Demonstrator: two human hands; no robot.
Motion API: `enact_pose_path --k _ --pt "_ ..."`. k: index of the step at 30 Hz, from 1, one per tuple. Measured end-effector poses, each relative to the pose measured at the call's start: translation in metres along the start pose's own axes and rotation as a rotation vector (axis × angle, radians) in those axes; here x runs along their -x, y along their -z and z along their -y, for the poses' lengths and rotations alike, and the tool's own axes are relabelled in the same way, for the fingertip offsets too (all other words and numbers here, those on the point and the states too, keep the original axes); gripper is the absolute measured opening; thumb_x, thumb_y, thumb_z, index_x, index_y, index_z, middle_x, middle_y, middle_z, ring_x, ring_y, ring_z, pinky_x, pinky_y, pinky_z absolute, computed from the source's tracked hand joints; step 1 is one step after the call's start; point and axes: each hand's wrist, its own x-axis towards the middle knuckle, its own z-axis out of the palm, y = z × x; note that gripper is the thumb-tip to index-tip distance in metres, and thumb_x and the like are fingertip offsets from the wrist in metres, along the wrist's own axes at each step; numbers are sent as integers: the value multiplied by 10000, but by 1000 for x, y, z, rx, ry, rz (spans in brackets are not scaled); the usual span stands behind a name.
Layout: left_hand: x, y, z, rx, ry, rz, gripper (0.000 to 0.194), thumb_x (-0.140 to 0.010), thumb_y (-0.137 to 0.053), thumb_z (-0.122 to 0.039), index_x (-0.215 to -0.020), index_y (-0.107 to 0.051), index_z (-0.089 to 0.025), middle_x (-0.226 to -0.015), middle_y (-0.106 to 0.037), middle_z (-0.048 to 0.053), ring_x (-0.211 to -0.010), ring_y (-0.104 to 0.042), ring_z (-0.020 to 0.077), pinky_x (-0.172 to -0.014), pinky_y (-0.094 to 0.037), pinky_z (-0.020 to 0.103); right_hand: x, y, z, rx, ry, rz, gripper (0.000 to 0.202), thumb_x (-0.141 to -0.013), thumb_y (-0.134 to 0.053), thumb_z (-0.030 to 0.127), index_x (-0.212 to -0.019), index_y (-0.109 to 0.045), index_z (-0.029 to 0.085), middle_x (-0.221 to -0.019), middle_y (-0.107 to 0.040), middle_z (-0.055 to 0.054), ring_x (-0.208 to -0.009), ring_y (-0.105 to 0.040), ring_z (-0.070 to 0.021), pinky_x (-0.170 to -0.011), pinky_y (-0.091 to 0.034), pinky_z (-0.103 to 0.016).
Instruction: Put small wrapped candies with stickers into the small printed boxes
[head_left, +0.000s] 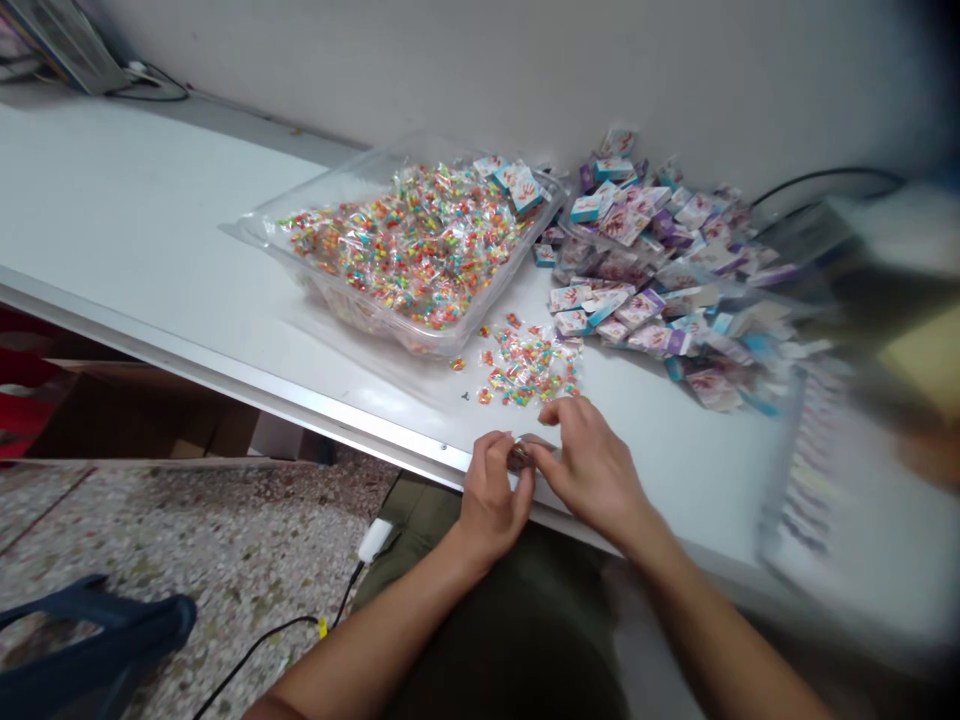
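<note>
My left hand is closed around a small brownish item at the table's front edge. Its kind is hard to make out, since fingers cover most of it. My right hand meets it from the other side, thumb against the item and fingers curled over. Just beyond the hands lies a loose heap of small clear packets filled with bright candy pieces. Behind that heap stands a clear plastic tub full of the same packets, with a few small printed boxes on its back right corner.
Many small blue, purple and white boxes are piled against the wall at right. A blurred person's arm and a tray of rows show at far right. Below the table are a cardboard box and a cable.
</note>
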Motion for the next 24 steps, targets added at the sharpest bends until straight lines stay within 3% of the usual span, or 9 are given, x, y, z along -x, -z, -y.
enact_pose_path --k 3,5,7,9,13,16,19,21,24 --pt "0 7 -2 -9 -30 32 407 -840 -572 -134 -1232 -467 -163 -1117 -560 148 -1044 -584 234 -858 -537 394 -13 6 -4 -114 -53 252 87 -812 -569 250 -872 -600 195 -824 -651 -21 -712 -574 -171 -612 -354 -267" --pt "-5 16 -5 -4 -13 81 364 -833 -591 -171 -1192 -529 -171 -1137 -566 150 -1064 -569 255 -885 -515 431 -19 8 -5 -163 -34 351 73 -806 -555 239 -761 -598 201 -687 -627 10 -632 -547 -149 -582 -326 -254" --pt "-15 28 -7 83 97 150 230 -846 -587 -213 -1073 -617 -183 -1109 -598 130 -1039 -578 251 -891 -498 430 -21 9 -6 -225 -13 351 77 -788 -572 233 -729 -609 199 -657 -627 17 -618 -548 -140 -580 -328 -244" --pt "-28 39 -5 299 323 257 123 -877 -560 -254 -903 -652 -176 -993 -643 95 -910 -616 201 -804 -514 350 -20 8 -5 -304 -15 350 73 -778 -582 228 -730 -628 198 -658 -641 17 -605 -559 -135 -574 -345 -236" --pt "-59 48 5 697 802 557 230 -732 -727 -336 -776 -579 -165 -694 -614 -8 -516 -531 94 -500 -453 219 -15 2 -7 -477 -39 329 81 -770 -591 221 -746 -663 192 -687 -669 3 -592 -577 -132 -553 -391 -236" --pt "-73 49 10 749 918 586 261 -648 -754 -267 -823 -594 -158 -670 -602 -36 -454 -502 72 -450 -439 204 -7 -7 -18 -867 -99 380 194 -765 -661 299 -917 -699 185 -817 -704 -23 -658 -619 -137 -601 -471 -261" --pt "-77 48 10 771 986 600 206 -639 -723 -227 -792 -615 -142 -581 -590 -39 -458 -527 85 -469 -476 213 3 -20 -32 -1342 -311 421 380 -723 -741 342 -1067 -687 188 -901 -715 -42 -750 -665 -144 -675 -531 -284" --pt "-76 47 10 789 1021 614 171 -637 -711 -212 -762 -622 -136 -530 -580 -39 -455 -539 89 -475 -488 211 7 -29 -37 -1524 -454 417 362 -674 -789 317 -999 -703 184 -842 -707 -27 -724 -666 -130 -633 -533 -255" --pt "-74 45 9 824 1062 602 142 -635 -697 -192 -745 -631 -132 -510 -588 -35 -436 -548 86 -465 -491 203 9 -40 -34 -1638 -545 438 291 -608 -835 276 -841 -692 177 -741 -661 14 -625 -622 -92 -502 -470 -185"
